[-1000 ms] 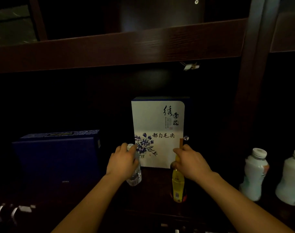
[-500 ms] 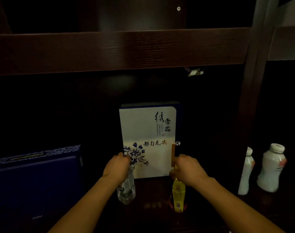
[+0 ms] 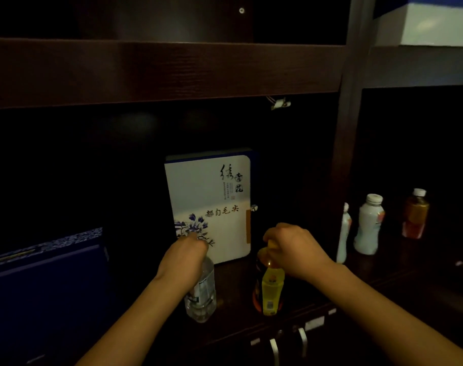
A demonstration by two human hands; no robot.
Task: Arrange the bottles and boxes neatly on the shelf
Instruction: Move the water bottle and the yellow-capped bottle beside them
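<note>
Fingers (image 3: 196,240) of the left hand (image 3: 182,257) are curled over the top of a clear water bottle (image 3: 202,294), gripping it by the cap end. Those of the right hand (image 3: 296,249) are closed round the neck of a yellow drink bottle (image 3: 271,289). Both bottles hang upright and near each other, just in front of a white box with blue flowers (image 3: 209,196), which stands on end at the back of the shelf (image 3: 233,281). The light is too dim to tell whether their bases touch the shelf board or hover just above it.

A dark blue box (image 3: 45,281) sits to the left, well apart from the bottles. Beyond the upright post (image 3: 349,128), in the next compartment, stand a white bottle (image 3: 368,225), a slimmer white one (image 3: 343,233) partly hidden by the post, and an amber bottle (image 3: 415,215).

The step in hand looks like placing this pair in front of the white box. What comes next probably calls for settling both bases flat on the board, side by side and level with each other, then loosening each grip straight upward so neither bottle is dragged or tipped. The clear bottle is light and tall, so it seems the likelier to wobble. The knuckles of the left hand are close to the face of the white box, and a careless withdrawal could nudge it.
</note>
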